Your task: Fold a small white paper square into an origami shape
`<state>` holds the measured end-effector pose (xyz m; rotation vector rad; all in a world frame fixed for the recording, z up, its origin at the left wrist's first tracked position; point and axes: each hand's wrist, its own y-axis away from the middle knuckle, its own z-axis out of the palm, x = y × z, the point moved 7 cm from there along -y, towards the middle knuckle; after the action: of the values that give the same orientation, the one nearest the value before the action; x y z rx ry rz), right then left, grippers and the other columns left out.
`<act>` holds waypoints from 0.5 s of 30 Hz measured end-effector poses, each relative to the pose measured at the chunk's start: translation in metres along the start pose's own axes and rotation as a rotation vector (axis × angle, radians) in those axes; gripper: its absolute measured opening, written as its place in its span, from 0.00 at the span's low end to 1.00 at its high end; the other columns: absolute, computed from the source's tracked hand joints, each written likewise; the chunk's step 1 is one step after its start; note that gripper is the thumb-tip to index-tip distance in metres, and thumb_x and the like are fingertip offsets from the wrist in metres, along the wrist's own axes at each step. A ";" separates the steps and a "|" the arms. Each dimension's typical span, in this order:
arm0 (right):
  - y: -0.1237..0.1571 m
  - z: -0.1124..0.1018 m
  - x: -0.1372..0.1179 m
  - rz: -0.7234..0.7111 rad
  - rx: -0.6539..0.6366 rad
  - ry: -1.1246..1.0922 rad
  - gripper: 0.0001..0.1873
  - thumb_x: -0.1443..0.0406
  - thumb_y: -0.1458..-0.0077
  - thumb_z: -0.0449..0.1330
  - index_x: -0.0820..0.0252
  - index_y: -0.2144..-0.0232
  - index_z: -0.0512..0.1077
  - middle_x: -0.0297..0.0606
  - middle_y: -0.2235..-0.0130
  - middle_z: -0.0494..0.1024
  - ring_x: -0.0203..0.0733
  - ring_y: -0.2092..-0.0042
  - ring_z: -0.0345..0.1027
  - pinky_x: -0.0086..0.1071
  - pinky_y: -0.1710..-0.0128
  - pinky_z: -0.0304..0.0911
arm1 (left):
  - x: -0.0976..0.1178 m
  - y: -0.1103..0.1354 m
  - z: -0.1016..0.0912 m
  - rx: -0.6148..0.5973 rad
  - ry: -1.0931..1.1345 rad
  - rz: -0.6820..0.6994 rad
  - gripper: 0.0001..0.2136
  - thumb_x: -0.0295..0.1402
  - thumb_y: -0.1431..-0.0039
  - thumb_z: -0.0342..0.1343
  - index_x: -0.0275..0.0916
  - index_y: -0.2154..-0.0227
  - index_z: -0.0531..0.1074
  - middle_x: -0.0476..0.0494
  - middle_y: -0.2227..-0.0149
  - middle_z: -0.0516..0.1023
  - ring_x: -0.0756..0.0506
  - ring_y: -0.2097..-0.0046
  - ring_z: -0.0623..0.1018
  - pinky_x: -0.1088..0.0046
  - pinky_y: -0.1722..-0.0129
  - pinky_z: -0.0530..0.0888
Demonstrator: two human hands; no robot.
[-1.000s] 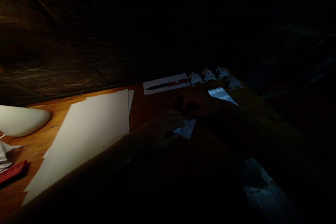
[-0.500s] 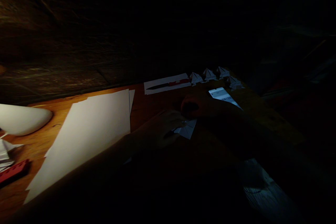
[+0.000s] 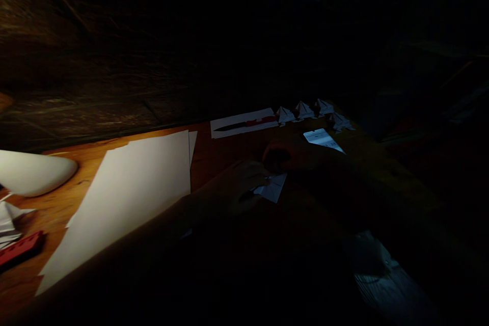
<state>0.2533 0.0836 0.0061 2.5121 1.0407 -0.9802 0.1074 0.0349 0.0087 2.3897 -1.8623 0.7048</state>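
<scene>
One folded paper point(image 3: 274, 190) is on the surface point(image 3: 216, 155), touching the left hand point(image 3: 244, 183); the right hand point(image 3: 281, 155) curls close by. Too dark to tell either grip. Steady, even pressure should keep creases crisp.

2 bare hands point(image 3: 244, 183) point(image 3: 282, 155), outlines dim in shadow

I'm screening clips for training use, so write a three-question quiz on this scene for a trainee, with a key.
1. True or false: the knife lies on a white paper strip.
2. What is the left hand touching? A) the red object, B) the small paper piece, C) the knife.
3. How many folded paper figures are grouped to the right of the knife in the picture?

Key: 1. True. 2. B. 3. Four.
</scene>
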 end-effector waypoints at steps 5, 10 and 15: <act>0.000 0.001 0.001 -0.002 0.017 -0.018 0.14 0.67 0.46 0.63 0.59 0.55 0.73 0.43 0.52 0.72 0.47 0.49 0.68 0.42 0.47 0.63 | -0.002 0.001 0.002 -0.016 -0.013 -0.012 0.20 0.29 0.38 0.56 0.41 0.43 0.67 0.38 0.42 0.70 0.39 0.40 0.69 0.55 0.42 0.71; -0.001 0.002 0.003 0.000 0.002 -0.042 0.15 0.67 0.46 0.63 0.59 0.54 0.73 0.43 0.51 0.72 0.46 0.49 0.68 0.41 0.46 0.63 | -0.001 0.001 0.002 -0.020 -0.029 0.002 0.19 0.29 0.37 0.55 0.41 0.43 0.66 0.39 0.41 0.70 0.39 0.40 0.69 0.56 0.42 0.70; -0.002 0.002 0.004 0.017 0.016 -0.032 0.16 0.69 0.47 0.63 0.59 0.54 0.73 0.42 0.51 0.72 0.46 0.49 0.68 0.41 0.47 0.64 | 0.000 -0.001 0.001 -0.011 -0.024 -0.004 0.19 0.28 0.38 0.55 0.41 0.44 0.68 0.39 0.42 0.71 0.39 0.40 0.69 0.56 0.42 0.70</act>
<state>0.2527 0.0857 0.0018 2.5052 1.0042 -1.0245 0.1083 0.0346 0.0082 2.4052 -1.8644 0.6664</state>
